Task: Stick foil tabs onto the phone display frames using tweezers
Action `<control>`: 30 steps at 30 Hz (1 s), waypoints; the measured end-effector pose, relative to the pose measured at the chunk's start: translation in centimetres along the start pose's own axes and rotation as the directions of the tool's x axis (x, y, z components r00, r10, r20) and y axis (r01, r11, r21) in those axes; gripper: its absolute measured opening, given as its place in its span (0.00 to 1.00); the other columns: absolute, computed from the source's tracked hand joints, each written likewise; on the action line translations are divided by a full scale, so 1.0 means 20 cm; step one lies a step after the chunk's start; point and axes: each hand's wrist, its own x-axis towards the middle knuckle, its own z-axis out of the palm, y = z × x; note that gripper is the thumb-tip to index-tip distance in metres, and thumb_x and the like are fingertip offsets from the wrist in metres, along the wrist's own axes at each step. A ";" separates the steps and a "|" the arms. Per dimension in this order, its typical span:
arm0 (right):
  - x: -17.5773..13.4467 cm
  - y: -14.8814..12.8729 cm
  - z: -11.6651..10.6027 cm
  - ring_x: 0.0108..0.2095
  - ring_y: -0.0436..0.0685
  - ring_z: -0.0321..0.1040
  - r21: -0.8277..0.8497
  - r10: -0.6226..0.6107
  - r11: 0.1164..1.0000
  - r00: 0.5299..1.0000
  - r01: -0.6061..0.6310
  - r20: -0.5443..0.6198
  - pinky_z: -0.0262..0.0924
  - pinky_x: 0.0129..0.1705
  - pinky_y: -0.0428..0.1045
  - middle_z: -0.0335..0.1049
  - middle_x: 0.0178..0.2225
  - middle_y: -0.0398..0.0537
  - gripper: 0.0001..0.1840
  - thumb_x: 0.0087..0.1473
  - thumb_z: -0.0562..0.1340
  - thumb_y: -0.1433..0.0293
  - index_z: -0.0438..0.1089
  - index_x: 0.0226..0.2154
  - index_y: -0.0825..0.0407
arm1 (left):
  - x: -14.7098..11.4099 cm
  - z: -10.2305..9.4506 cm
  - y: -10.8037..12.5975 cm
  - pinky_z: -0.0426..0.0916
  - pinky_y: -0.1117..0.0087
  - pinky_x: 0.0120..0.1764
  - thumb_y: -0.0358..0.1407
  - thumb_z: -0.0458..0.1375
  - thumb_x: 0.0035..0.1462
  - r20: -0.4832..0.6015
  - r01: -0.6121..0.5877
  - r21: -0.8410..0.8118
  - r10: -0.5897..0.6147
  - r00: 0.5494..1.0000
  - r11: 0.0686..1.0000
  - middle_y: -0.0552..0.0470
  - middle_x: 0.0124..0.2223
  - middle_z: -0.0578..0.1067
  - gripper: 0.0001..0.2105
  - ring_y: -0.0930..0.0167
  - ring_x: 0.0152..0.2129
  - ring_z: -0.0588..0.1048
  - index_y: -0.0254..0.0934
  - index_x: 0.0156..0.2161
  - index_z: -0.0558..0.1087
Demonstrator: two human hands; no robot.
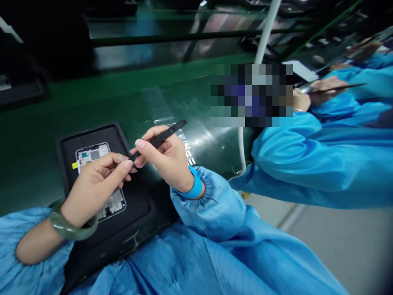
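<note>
A pair of black tweezers point(167, 134) is pinched in my right hand point(168, 157), its tips pointing down and left toward my left fingertips. My left hand point(95, 182) is closed in a pinch, with a small pale piece point(122, 157) showing at its fingertips; what it is I cannot make out. Below the left hand, an opened phone body point(115, 203) with a silver frame lies in a black tray point(135, 205). A yellow tab point(75, 165) sticks out from its left edge. The hand covers the phone's middle.
Small white pieces point(190, 159) lie on the green mat point(123, 108) beyond my right wrist. A white cable point(242, 151) hangs at the mat's right edge. To the right sits a co-worker in a blue sleeve point(301, 151). Another black tray point(27, 88) stands at upper left.
</note>
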 end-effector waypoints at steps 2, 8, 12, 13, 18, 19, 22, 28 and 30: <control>0.00 0.00 0.05 0.22 0.46 0.70 -0.010 -0.026 1.000 0.998 0.026 0.060 0.69 0.25 0.42 0.69 0.27 0.39 0.15 0.49 0.64 0.59 0.61 0.31 0.50 | -0.04 -0.06 -0.02 0.65 0.79 0.23 0.45 0.58 0.54 -0.012 0.058 -0.006 -0.058 0.998 0.998 0.54 0.27 0.73 0.13 0.77 0.21 0.69 0.36 0.34 0.74; 0.01 0.02 0.11 0.30 0.49 0.72 -0.268 -0.212 0.929 0.959 0.257 0.188 0.69 0.33 0.46 0.69 0.30 0.41 0.09 0.50 0.64 0.65 0.64 0.32 0.49 | -0.09 -0.20 -0.06 0.59 0.79 0.19 0.46 0.59 0.52 0.032 0.129 0.058 -0.131 0.991 0.990 0.55 0.22 0.72 0.14 0.80 0.14 0.61 0.36 0.29 0.74; 0.03 0.01 0.13 0.33 0.50 0.72 -0.385 -0.333 0.827 0.909 0.409 0.250 0.68 0.38 0.47 0.70 0.32 0.42 0.08 0.51 0.64 0.65 0.65 0.32 0.49 | -0.08 -0.23 -0.04 0.55 0.78 0.17 0.44 0.57 0.51 0.018 0.079 0.110 -0.082 0.996 0.991 0.55 0.19 0.70 0.13 0.79 0.13 0.59 0.36 0.25 0.73; 0.03 0.00 0.14 0.33 0.50 0.72 -0.403 -0.346 0.809 0.901 0.428 0.262 0.67 0.38 0.47 0.70 0.32 0.42 0.07 0.52 0.63 0.65 0.65 0.32 0.49 | -0.08 -0.23 -0.03 0.55 0.78 0.17 0.44 0.57 0.51 0.009 0.063 0.128 -0.064 0.998 0.990 0.56 0.19 0.70 0.13 0.79 0.13 0.59 0.36 0.25 0.74; 0.07 0.00 0.14 0.32 0.47 0.71 -0.446 -0.429 0.727 0.852 0.522 0.299 0.66 0.36 0.44 0.71 0.31 0.41 0.06 0.52 0.63 0.66 0.66 0.32 0.50 | -0.08 -0.24 -0.04 0.56 0.78 0.18 0.44 0.56 0.51 0.008 0.061 0.218 -0.064 0.998 0.974 0.56 0.19 0.70 0.13 0.78 0.15 0.61 0.36 0.26 0.74; 0.08 0.00 0.14 0.32 0.47 0.71 -0.435 -0.453 0.712 0.833 0.552 0.316 0.66 0.35 0.43 0.71 0.31 0.41 0.06 0.52 0.63 0.67 0.66 0.32 0.51 | -0.08 -0.25 -0.05 0.56 0.78 0.18 0.44 0.55 0.51 0.017 0.074 0.237 -0.080 0.997 0.969 0.56 0.19 0.70 0.13 0.78 0.15 0.60 0.36 0.26 0.74; 0.10 0.03 0.13 0.31 0.46 0.70 -0.392 -0.515 0.654 0.761 0.647 0.395 0.65 0.34 0.42 0.71 0.31 0.41 0.07 0.51 0.65 0.69 0.66 0.32 0.53 | -0.07 -0.25 -0.07 0.55 0.78 0.18 0.42 0.54 0.51 0.042 0.096 0.295 -0.113 0.993 0.951 0.57 0.18 0.68 0.12 0.78 0.15 0.60 0.36 0.26 0.73; 0.09 0.02 0.13 0.26 0.46 0.72 -0.285 -0.374 0.823 0.847 0.491 0.378 0.67 0.29 0.41 0.71 0.27 0.41 0.07 0.51 0.64 0.70 0.65 0.32 0.53 | -0.08 -0.28 -0.08 0.65 0.75 0.25 0.48 0.50 0.55 0.152 0.129 0.330 -0.188 0.970 0.935 0.54 0.22 0.72 0.18 0.74 0.20 0.69 0.36 0.28 0.73; 0.11 0.01 0.14 0.23 0.46 0.72 -0.159 -0.232 0.948 0.939 0.277 0.253 0.68 0.26 0.41 0.70 0.25 0.40 0.08 0.52 0.63 0.67 0.63 0.32 0.52 | -0.09 -0.32 -0.10 0.67 0.72 0.25 0.50 0.48 0.57 0.132 0.103 0.421 -0.174 0.976 0.901 0.53 0.26 0.74 0.20 0.73 0.20 0.70 0.37 0.38 0.74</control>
